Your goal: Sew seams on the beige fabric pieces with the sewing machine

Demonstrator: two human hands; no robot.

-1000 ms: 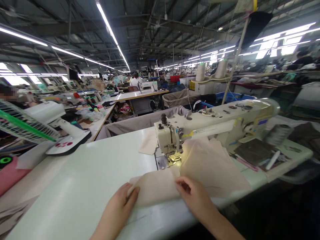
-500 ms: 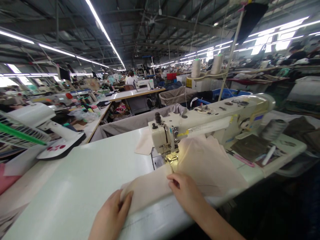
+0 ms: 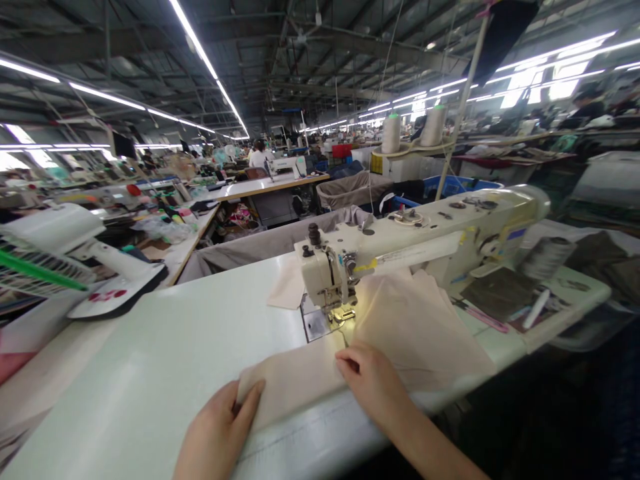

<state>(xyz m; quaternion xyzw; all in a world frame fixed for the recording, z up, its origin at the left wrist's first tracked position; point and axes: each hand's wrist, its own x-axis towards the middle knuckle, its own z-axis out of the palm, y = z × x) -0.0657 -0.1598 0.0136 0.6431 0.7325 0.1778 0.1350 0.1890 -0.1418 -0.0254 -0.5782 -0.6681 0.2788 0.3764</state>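
Observation:
A pale beige fabric piece (image 3: 295, 380) lies folded in front of the sewing machine (image 3: 325, 267). My left hand (image 3: 217, 427) grips its left end, thumb on top and the other fingers partly hidden. My right hand (image 3: 373, 380) is closed in a pinch at the fabric's edge, just in front of the lit presser foot (image 3: 343, 316). A thin dark line runs from the foot toward those fingertips; I cannot make out what it is. More beige fabric (image 3: 420, 327) spreads right of the needle, under the machine arm. The metal needle plate (image 3: 316, 325) shows left of the foot.
A small beige piece (image 3: 287, 283) lies behind the machine head. Pink-handled snips (image 3: 487, 320), dark cloth (image 3: 495, 295) and a grey thread cone (image 3: 546, 259) sit at right. A white fan (image 3: 120, 273) stands left. Thread cones (image 3: 391, 133) rise behind the machine.
The folded fabric has shifted slightly toward me and left, baring more of the needle plate. My left hand has moved a little left with it; my right hand keeps its pinch.

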